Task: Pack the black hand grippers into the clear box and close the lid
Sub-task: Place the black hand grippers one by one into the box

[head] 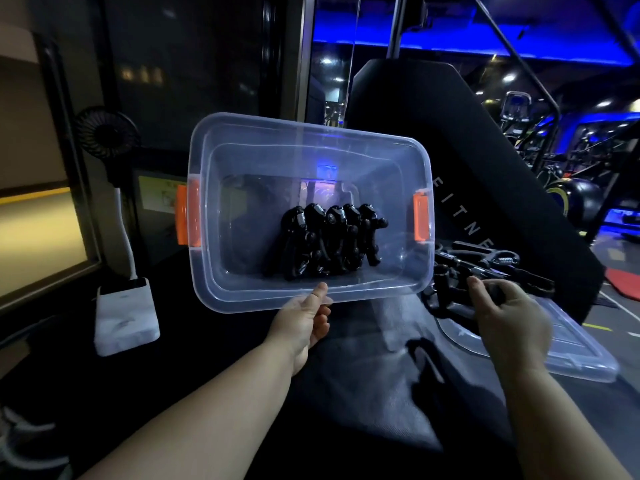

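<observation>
Your left hand (304,320) pinched the rim of the clear box (242,126); your right hand (509,313) clasped a black hand gripper (450,289) beside it.

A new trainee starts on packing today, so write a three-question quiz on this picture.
1. True or false: the lid lies off the box, on the right.
2. The right hand grips: A) a loose hand gripper B) the lid C) nothing.
3. Fill in: the left hand holds the box by its near ____.

Key: 1 true; 2 A; 3 rim.
</observation>
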